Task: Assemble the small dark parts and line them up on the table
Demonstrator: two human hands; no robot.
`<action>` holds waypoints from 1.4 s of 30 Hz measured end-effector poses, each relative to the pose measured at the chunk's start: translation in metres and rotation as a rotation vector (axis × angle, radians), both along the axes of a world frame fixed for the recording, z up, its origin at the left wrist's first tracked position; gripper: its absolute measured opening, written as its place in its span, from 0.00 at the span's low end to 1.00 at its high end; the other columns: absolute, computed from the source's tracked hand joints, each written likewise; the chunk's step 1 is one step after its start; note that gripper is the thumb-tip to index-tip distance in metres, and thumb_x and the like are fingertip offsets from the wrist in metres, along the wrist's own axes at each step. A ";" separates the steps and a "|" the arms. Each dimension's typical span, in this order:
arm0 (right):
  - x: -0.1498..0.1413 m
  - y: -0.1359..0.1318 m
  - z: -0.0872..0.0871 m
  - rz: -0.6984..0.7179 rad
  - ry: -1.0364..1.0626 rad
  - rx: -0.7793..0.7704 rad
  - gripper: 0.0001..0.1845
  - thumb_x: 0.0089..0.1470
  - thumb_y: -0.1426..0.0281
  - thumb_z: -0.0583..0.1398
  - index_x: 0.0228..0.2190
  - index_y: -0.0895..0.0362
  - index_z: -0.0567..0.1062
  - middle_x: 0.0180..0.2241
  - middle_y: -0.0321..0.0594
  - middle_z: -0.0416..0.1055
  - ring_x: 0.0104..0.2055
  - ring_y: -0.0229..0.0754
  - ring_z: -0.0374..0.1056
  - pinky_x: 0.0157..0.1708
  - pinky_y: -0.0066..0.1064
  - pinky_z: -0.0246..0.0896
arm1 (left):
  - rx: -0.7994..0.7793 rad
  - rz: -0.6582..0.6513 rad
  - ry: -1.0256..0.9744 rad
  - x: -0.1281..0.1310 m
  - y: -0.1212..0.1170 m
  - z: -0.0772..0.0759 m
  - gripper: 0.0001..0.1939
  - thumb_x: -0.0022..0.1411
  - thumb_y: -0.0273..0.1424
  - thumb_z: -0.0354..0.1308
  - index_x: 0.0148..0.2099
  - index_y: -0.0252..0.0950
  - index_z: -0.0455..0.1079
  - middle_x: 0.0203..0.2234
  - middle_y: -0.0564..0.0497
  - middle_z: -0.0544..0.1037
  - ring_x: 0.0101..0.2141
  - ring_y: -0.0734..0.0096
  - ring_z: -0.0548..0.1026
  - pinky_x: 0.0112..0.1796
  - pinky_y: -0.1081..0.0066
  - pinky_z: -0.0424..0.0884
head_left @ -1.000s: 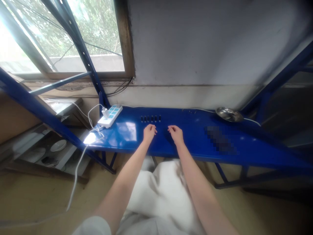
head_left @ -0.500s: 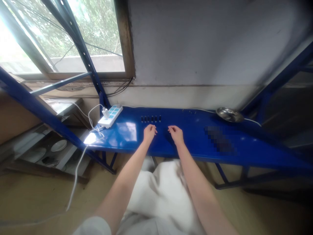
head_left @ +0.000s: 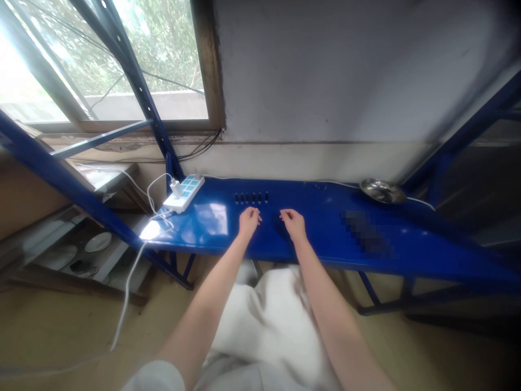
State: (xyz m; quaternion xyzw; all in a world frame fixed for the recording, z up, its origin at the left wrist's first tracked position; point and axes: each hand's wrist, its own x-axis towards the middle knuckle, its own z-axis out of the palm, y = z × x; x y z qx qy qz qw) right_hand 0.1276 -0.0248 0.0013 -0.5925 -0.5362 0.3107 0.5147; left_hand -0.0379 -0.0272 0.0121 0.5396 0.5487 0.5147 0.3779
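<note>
My left hand (head_left: 249, 221) is held over the front part of the blue table (head_left: 268, 239), with its fingers curled in and nothing visible in them. Just beyond it is a row of several small dark pieces with pale ends (head_left: 247, 198), lined up side by side. They are too small for me to tell their kind. To the right of the row, my right hand (head_left: 292, 224) is held at the same level, fingers also curled together and nothing seen in them. A gap separates the two hands, and neither touches the row.
A white power strip (head_left: 185, 194) with a plugged-in charger lies at the table's left end, its cable hanging down. Several tiny bits (head_left: 321, 187) lie near the back edge. A shiny metal bowl (head_left: 382, 191) stands back right, behind a pixelated dark item (head_left: 366, 233). Blue posts flank the table.
</note>
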 end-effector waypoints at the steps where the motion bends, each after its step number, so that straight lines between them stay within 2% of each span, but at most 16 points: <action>1: 0.000 0.000 0.000 0.001 0.001 -0.001 0.14 0.47 0.60 0.56 0.31 0.57 0.75 0.30 0.41 0.73 0.33 0.42 0.68 0.38 0.36 0.62 | -0.001 -0.003 0.000 0.000 0.000 0.000 0.11 0.57 0.35 0.48 0.30 0.35 0.66 0.19 0.52 0.72 0.19 0.78 0.68 0.25 0.76 0.64; 14: 0.001 0.002 -0.003 0.014 -0.010 0.015 0.17 0.47 0.57 0.56 0.30 0.57 0.74 0.29 0.41 0.73 0.33 0.42 0.67 0.36 0.36 0.62 | -0.004 0.001 -0.004 0.000 0.001 0.000 0.11 0.57 0.36 0.48 0.30 0.35 0.66 0.19 0.53 0.72 0.18 0.78 0.68 0.26 0.75 0.65; 20: -0.004 0.002 0.003 0.033 -0.080 0.009 0.14 0.48 0.60 0.55 0.31 0.57 0.74 0.32 0.42 0.73 0.35 0.42 0.68 0.38 0.36 0.62 | 0.011 0.001 0.005 0.000 0.004 -0.004 0.11 0.58 0.36 0.47 0.30 0.35 0.66 0.19 0.53 0.72 0.18 0.78 0.68 0.25 0.75 0.65; 23: -0.011 0.012 0.006 0.032 -0.126 0.012 0.14 0.48 0.62 0.56 0.34 0.57 0.74 0.34 0.43 0.73 0.35 0.42 0.67 0.37 0.35 0.62 | 0.005 0.007 -0.005 0.001 0.004 -0.004 0.11 0.58 0.36 0.48 0.30 0.35 0.66 0.19 0.53 0.72 0.18 0.78 0.68 0.25 0.75 0.65; 27: -0.023 0.040 0.005 0.024 -0.285 -0.019 0.16 0.47 0.64 0.57 0.38 0.56 0.72 0.36 0.44 0.72 0.36 0.43 0.67 0.39 0.38 0.60 | -0.004 0.010 -0.027 0.001 0.004 -0.004 0.11 0.57 0.36 0.48 0.30 0.35 0.66 0.18 0.53 0.71 0.18 0.78 0.67 0.25 0.75 0.65; 32: -0.040 0.070 0.005 -0.022 -0.523 -0.055 0.13 0.46 0.66 0.58 0.35 0.57 0.72 0.39 0.48 0.69 0.44 0.51 0.63 0.44 0.46 0.55 | -0.005 0.008 -0.029 0.001 0.005 -0.005 0.11 0.58 0.36 0.48 0.30 0.34 0.66 0.19 0.53 0.72 0.18 0.78 0.67 0.25 0.75 0.65; 37: -0.052 0.078 0.011 -0.054 -0.644 -0.122 0.11 0.48 0.67 0.57 0.35 0.58 0.73 0.44 0.52 0.66 0.48 0.54 0.59 0.44 0.46 0.53 | -0.010 0.006 -0.035 0.000 0.004 -0.004 0.11 0.57 0.36 0.48 0.30 0.34 0.66 0.19 0.53 0.72 0.18 0.79 0.67 0.24 0.76 0.65; 42: -0.054 0.074 0.016 -0.083 -0.680 -0.170 0.11 0.52 0.68 0.54 0.34 0.58 0.73 0.42 0.47 0.70 0.46 0.48 0.63 0.45 0.41 0.54 | -0.014 0.002 -0.036 0.001 0.002 -0.001 0.12 0.57 0.36 0.47 0.31 0.34 0.66 0.19 0.53 0.72 0.18 0.79 0.67 0.25 0.76 0.64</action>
